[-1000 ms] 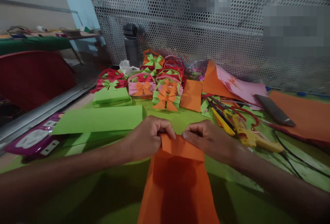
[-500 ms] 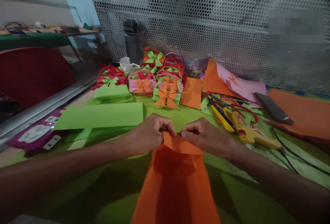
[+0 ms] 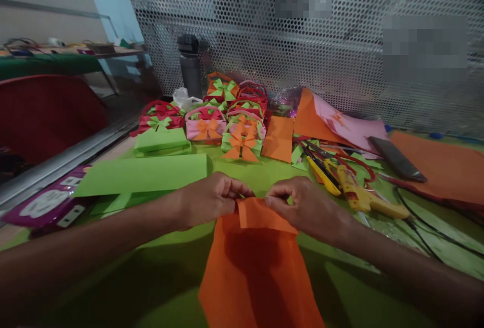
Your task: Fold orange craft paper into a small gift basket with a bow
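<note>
A long orange paper sheet point(image 3: 257, 272) lies on the green table cover point(image 3: 174, 287) in front of me, its far end folded back toward me. My left hand point(image 3: 209, 199) pinches the left corner of that fold with fingers closed. My right hand point(image 3: 302, 204) pinches the right corner the same way. Both hands sit at the fold's far edge, a few centimetres apart.
Several small paper bags with bows point(image 3: 223, 116) stand at the back by a grey bottle point(image 3: 189, 68) and a perforated metal screen point(image 3: 302, 61). Green folded sheets point(image 3: 145, 174) lie left. A yellow glue gun point(image 3: 359, 194), scissors, a phone point(image 3: 397, 159) and orange paper point(image 3: 442, 172) lie right.
The hands stay on the fold; the fingers have shifted slightly along its edge and the sheet has slid a little to the left. The view tilted a bit.
</note>
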The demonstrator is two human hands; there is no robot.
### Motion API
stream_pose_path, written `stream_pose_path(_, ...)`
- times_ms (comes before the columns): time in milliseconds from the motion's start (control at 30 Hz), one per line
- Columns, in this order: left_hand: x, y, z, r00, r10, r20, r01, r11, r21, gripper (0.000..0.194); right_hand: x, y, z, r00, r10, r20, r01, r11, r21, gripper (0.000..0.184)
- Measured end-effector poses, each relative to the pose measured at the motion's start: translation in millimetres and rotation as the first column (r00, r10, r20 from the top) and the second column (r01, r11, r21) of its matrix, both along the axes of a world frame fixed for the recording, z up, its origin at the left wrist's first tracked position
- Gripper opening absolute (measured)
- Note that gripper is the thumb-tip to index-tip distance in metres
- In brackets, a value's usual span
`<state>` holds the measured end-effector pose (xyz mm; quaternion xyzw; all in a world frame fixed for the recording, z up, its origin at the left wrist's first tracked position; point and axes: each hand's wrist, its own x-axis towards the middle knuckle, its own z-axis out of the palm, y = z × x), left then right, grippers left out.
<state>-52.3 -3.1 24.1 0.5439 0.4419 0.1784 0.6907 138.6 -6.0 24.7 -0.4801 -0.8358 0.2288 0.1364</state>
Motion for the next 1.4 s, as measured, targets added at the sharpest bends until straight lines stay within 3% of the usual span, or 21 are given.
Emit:
stream_pose_path(133,-2.5,-0.3,-1.9,0.998,-0.038,0.059,0.042,0.996,-0.074,0.037,-1.1,-0.5,2.8,1.0,0.019,0.018,-0.019,1.0,0.011,0.023)
stream_pose_path(400,-3.6,-2.1,5.8,0.985,-0.122,0.118,0.133,0.987,-0.091,0.04,-1.3,-4.1,2.3,0.999,0.042,0.027,-0.043,0.999,0.019,0.023)
stream_pose_path(500,-5.0,-2.9,6.3,0.99,-0.099,0.103,0.11,0.989,-0.104,0.045,-2.4,-4.6,1.7,0.998,0.04,0.053,-0.042,0.998,0.036,0.021)
stream_pose_path(700,-8.2,-3.6,0.3,0.996,-0.083,0.033,0.083,0.997,0.005,0.034,-4.5,-7.5,1.8,0.995,0.011,0.098,-0.015,0.999,0.04,0.02)
stream_pose_path(900,-8.5,0.5,-5.2,0.991,-0.127,-0.051,0.132,0.985,0.113,0.028,-5.4,-9.8,0.2,0.995,-0.023,0.098,0.018,0.999,0.044,0.019)
stream_pose_path(1167,-6.5,-1.5,-2.5,0.987,-0.127,-0.102,0.141,0.979,0.146,0.024,-7.9,-7.4,-0.4,0.997,-0.059,0.049,0.064,0.993,-0.098,0.037)
stream_pose_path(1300,-4.8,-3.1,0.1,0.983,-0.131,-0.132,0.149,0.979,0.139,0.026,-7.7,-5.5,-1.7,1.0,-0.008,-0.025,0.005,0.992,-0.127,0.025)
stream_pose_path(1400,-4.4,-3.5,0.7,0.979,-0.157,-0.128,0.174,0.974,0.144,0.027,-6.5,-3.9,-2.0,0.991,0.015,-0.13,-0.046,0.971,-0.235,0.017)
